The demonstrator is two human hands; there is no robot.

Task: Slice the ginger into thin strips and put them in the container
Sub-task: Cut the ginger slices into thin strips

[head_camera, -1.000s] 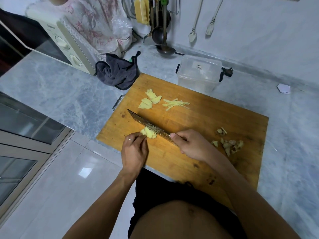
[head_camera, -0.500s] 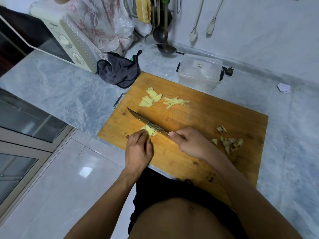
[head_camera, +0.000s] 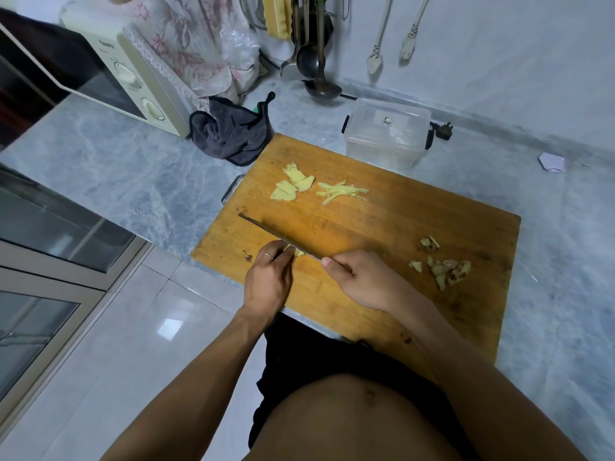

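Observation:
On the wooden cutting board (head_camera: pixel 416 227), my left hand (head_camera: pixel 268 282) pinches a small yellow ginger piece (head_camera: pixel 297 251) near the board's front left edge, its fingers curled over most of it. My right hand (head_camera: pixel 361 281) grips the handle of a knife (head_camera: pixel 276 231); the blade stands edge-down against the ginger, its tip pointing left and away. Flat ginger slices (head_camera: pixel 293 184) and a small heap of thin strips (head_camera: pixel 341 192) lie at the board's far side. A clear plastic container (head_camera: pixel 387 134) with its lid on stands behind the board.
Brownish ginger peelings (head_camera: pixel 442 264) lie on the board's right side. A dark cloth (head_camera: pixel 229 131) and a cream microwave (head_camera: pixel 109 71) sit at the far left on the marble counter (head_camera: pixel 116 168). Ladles (head_camera: pixel 316 61) hang at the back wall. A plug (head_camera: pixel 444 130) lies beside the container.
The knife blade has turned from tilted flat to upright and narrow, down into the ginger. My left hand has closed further over the piece. Both hands stay at the same spot.

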